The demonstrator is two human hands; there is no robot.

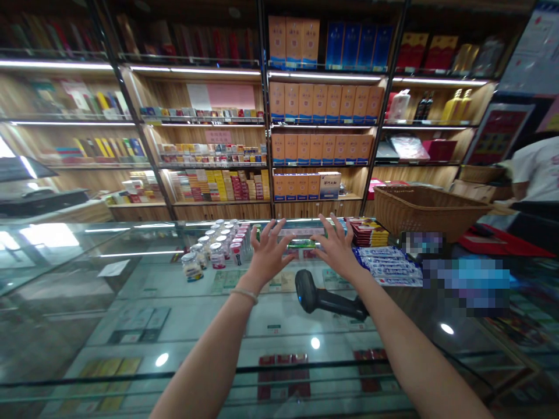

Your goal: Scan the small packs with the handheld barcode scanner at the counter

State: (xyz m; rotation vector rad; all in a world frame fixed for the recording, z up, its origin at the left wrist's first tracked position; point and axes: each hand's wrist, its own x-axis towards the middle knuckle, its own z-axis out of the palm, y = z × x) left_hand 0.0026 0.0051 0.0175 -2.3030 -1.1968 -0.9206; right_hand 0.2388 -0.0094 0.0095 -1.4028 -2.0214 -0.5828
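Note:
Both arms reach out over a glass counter (187, 314). My left hand (269, 254) has its fingers spread, close to the rows of small jars and bottles (218, 254). My right hand (337, 247) is also spread, left of the blue-and-white packets (388, 265) and a stack of red-and-yellow packs (370, 231). Between the fingertips of the two hands lies a small green packet (301, 244); I cannot tell whether either hand touches it. A black barcode scanner (325, 297) rests on the glass below the hands, its handle end near my right forearm.
A wicker basket (430, 212) stands at the counter's far right, near a person in a white shirt (539, 169). Shelves behind hold orange boxes (321, 149) and cigarette packs (213, 154). Flat packs (283, 375) lie beneath the glass. A pixelated patch covers things at right.

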